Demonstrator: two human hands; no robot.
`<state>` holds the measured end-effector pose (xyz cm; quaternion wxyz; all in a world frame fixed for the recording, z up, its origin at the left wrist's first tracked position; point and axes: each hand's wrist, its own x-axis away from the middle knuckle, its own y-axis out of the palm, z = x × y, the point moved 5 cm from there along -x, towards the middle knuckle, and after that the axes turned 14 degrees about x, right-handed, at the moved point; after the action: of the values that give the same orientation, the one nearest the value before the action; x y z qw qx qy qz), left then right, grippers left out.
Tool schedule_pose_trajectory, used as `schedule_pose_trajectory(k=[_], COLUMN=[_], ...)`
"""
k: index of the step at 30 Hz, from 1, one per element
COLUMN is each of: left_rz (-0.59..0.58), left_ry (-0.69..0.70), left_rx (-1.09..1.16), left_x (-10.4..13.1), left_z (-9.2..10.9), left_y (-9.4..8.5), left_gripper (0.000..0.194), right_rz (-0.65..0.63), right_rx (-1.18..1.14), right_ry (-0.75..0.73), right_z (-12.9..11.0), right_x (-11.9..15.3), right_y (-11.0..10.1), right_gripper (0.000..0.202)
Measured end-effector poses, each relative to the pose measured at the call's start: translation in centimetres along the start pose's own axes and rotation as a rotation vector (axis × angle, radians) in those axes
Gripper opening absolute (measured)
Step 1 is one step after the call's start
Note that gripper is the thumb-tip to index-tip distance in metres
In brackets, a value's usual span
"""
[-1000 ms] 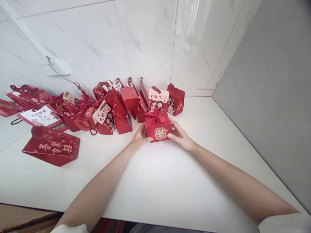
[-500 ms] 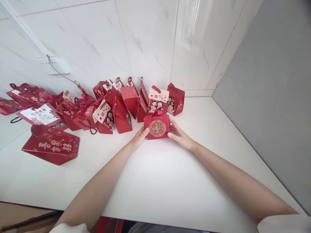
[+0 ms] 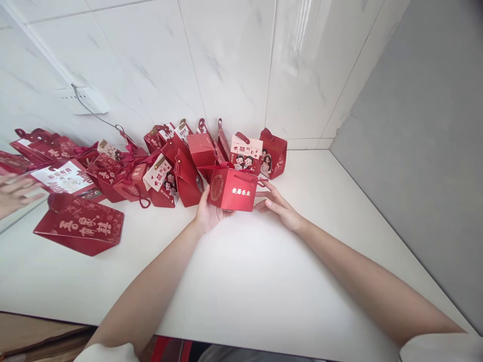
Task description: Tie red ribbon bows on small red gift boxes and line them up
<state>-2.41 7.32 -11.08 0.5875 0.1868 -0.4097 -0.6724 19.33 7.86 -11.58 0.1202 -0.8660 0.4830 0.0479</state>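
In the head view, the left hand [image 3: 207, 215] is gripping a red box [image 3: 241, 192] low on its left side, fingers reaching toward its underside. The box is sitting between the two hands, rightward of the left palm, the nearer hand; whether its base is touching the white table [image 3: 271, 281] is hard to tell. It is looking squat rather than long, with a corner pointing toward the person, a round medallion facing left and a cord handle [image 3: 247, 179] facing forward. The right hand [image 3: 281, 210] is hovering just beside the right face, fingers loosely spread and not gripping; cord contact is unclear. Directly behind, a couple-printed bag [image 3: 245, 153] is standing in the way, while a plain red bag [image 3: 187, 183] is crowding the left fingers. A larger red bag [image 3: 81, 226] is lying well apart leftward, and another person's hand [image 3: 17, 195] is showing at the left edge.
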Motion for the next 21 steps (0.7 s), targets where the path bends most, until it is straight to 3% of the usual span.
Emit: schedule_pose_trajectory(k=[3, 7, 10, 18, 21], left_rz=[-0.007, 0.017, 0.015, 0.030, 0.022], left_ry=[-0.016, -0.013, -0.035, -0.101, -0.107], left_rx=[-0.002, 0.009, 0.012, 0.060, -0.042], left_x=[-0.3, -0.3, -0.1, -0.1, -0.1], left_z=[0.1, 0.2, 0.2, 0.0, -0.5], left_y=[-0.4, -0.7, -0.7, -0.6, -0.7], left_gripper=[0.061, 0.061, 0.067, 0.070, 0.061], right_rz=[-0.048, -0.029, 0.012, -0.017, 0.003], right_rx=[-0.032, -0.236, -0.331, -0.309, -0.267], right_ry=[-0.016, 0.025, 0.083, 0.093, 0.097], right_z=[-0.2, 0.8, 1.5, 1.3, 1.4], right_x=[0.0, -0.2, -0.3, -0.5, -0.4], right_y=[0.1, -0.6, -1.2, -0.5, -0.5], right_gripper=[0.069, 0.043, 0.048, 0.035, 0.040])
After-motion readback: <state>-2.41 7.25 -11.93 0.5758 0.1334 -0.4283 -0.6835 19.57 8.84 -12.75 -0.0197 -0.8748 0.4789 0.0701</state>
